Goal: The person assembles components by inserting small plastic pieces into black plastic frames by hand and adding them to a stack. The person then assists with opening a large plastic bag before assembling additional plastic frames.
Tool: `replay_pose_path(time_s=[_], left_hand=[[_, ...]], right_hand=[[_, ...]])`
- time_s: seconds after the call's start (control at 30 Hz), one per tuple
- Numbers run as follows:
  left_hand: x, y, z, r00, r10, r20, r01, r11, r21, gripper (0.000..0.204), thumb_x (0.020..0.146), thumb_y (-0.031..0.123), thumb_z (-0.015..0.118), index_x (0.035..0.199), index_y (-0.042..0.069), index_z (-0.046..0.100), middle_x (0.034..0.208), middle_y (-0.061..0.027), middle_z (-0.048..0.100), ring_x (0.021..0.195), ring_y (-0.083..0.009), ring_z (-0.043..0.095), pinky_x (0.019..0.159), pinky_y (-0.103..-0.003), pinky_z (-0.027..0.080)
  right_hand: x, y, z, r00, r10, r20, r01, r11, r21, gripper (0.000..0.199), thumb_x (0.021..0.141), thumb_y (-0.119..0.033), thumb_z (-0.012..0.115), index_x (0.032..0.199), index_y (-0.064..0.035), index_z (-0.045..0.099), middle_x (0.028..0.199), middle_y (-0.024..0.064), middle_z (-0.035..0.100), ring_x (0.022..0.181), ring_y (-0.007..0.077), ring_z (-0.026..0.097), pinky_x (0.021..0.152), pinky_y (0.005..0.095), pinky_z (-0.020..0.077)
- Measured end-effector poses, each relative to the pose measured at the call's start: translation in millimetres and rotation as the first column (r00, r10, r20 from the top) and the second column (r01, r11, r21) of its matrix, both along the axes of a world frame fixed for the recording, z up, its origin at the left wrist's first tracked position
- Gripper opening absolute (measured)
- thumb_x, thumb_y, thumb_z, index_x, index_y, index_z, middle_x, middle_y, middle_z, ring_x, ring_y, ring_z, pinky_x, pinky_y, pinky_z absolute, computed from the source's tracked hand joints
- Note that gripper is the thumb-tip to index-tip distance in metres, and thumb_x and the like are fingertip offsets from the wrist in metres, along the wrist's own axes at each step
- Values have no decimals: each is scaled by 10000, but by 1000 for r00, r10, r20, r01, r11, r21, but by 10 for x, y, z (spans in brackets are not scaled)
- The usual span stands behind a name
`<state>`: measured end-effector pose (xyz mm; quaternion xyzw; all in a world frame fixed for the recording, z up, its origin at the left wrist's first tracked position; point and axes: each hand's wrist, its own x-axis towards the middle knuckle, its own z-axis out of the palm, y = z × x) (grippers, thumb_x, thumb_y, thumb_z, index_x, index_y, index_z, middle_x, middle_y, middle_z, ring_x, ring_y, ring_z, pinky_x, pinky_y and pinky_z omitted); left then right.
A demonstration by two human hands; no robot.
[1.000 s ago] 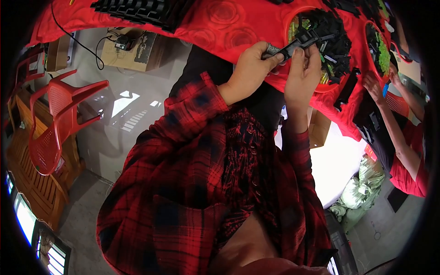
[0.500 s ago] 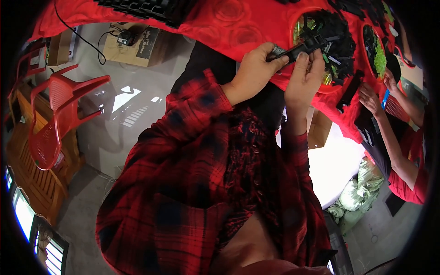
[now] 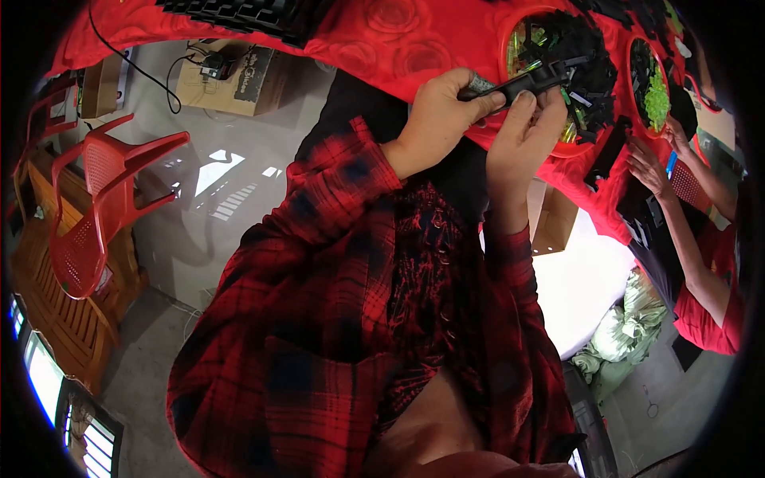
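Between my two hands is a long, narrow black plastic part [image 3: 535,80], held above the near edge of the red-covered table. My left hand [image 3: 448,111] grips its left end with the thumb along it; a greyish patterned piece [image 3: 478,84] shows by that hand's fingers. At the other end, my right hand [image 3: 526,134] pinches the part between thumb and fingers. Just beyond lies a round red basket [image 3: 510,49] filled with black plastic pieces [image 3: 591,80] and some yellow-green clear ones. The part's underside is hidden by my fingers.
A second red basket [image 3: 635,60] with bright green pieces [image 3: 657,99] stands farther right. Beside it, a co-worker's hand [image 3: 649,166] is next to a black strip [image 3: 610,150]. Black parts [image 3: 239,16] are stacked at the table's far left. A red chair [image 3: 103,187] stands on the left.
My hands and the black part have shifted slightly, the right hand a little left and down. The co-worker's hand has moved slightly. My grip on the part stays.
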<state>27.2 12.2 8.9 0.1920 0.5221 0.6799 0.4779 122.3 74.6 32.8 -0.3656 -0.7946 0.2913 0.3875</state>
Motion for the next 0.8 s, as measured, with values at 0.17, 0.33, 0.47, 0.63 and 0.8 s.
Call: replay_pose_path(time_s=[0.17, 0.33, 0.47, 0.63, 0.8], left_hand=[[-49, -46, 37, 986, -91, 140, 96, 995, -30, 137, 922, 117, 695, 933, -11, 646, 772, -10, 636, 647, -48, 543, 551, -209, 400], [-80, 26, -60, 986, -159, 47, 162, 985, -64, 147, 917, 111, 689, 984, -10, 641, 810, -16, 637, 700, -58, 559, 608, -223, 432], [-164, 17, -1, 934, -291, 209, 298, 955, -1, 221, 929, 136, 610, 1093, -13, 619, 944, -58, 660, 832, -99, 597, 751, -253, 485], [-279, -26, -24, 734, -441, 516, 374, 897, 236, 397, 944, 180, 456, 1257, -49, 538, 1138, -132, 653, 945, -205, 642, 856, -333, 519], [-289, -79, -93, 604, -473, 642, 353, 881, 316, 533, 859, 96, 423, 1354, -100, 441, 1319, -228, 576, 1132, -321, 630, 939, -404, 522]], right_hand=[[-7, -87, 7, 1000, -21, -12, 21, 999, -39, 404, 975, -57, 522, 1315, 115, 390, 1154, 215, 491, 1002, 286, 509, 897, 386, 430], [49, 44, -84, 995, -62, -80, 44, 977, -208, 372, 988, -105, 536, 1276, 113, 450, 1101, 173, 566, 969, 220, 555, 860, 343, 463], [6, 107, 116, 992, -108, -59, 83, 942, -325, 337, 1013, -151, 547, 1229, 108, 538, 979, 39, 606, 872, 72, 531, 769, 226, 439], [10, 174, 265, 995, -102, -13, 90, 924, -371, 315, 1000, -163, 572, 1175, 98, 598, 893, 1, 610, 794, 51, 509, 697, 200, 413], [6, 156, 329, 996, -60, -72, 20, 889, -458, 326, 999, -179, 585, 1184, 88, 607, 931, 16, 637, 811, 55, 530, 708, 203, 423]])
